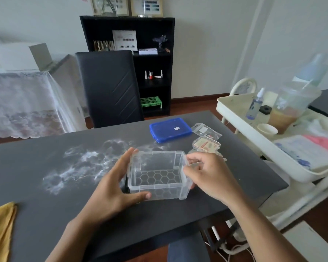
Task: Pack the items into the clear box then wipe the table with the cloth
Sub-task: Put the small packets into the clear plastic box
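Note:
The clear box (157, 191) stands open and empty on the dark table (45, 210), near the front edge. My left hand (110, 190) cups its left side, thumb along the front wall. My right hand (206, 176) grips its right rim. The blue lid (169, 130) lies flat behind the box. Small packets lie to the right behind my right hand: a clear bag (204, 130) and a beige patterned packet (206, 145). A yellow cloth (0, 229) lies at the table's front left corner. White powdery smears (83, 163) cover the table's middle.
A black chair (110, 87) stands behind the table, with a black shelf (153, 63) beyond it. A cream trolley (276, 140) with a spray bottle (254, 104), cups and papers stands close on the right. A lace-covered table (23, 103) is at the far left.

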